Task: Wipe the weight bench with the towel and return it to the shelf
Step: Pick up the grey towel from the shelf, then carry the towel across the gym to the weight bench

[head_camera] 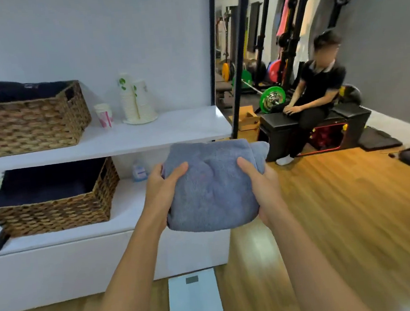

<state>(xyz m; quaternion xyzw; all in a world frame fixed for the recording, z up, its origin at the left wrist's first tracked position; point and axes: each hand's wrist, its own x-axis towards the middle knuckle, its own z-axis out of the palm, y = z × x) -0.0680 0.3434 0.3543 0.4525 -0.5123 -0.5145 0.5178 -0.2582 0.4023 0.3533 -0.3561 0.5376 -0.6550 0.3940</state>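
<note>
While left hand (160,184) and right hand (260,183) grip opposite sides of the folded towel (212,189), thumbs on top, it hangs mid-air just in front of the shelf (183,124). Likely shelving: keep fold squeezed, lay flat on bare top right of cups (134,99).

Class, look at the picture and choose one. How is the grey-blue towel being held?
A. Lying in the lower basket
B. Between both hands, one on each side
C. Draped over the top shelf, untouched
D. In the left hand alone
B: the folded towel is gripped by the left hand and the right hand on opposite sides, in front of the shelf.
</note>
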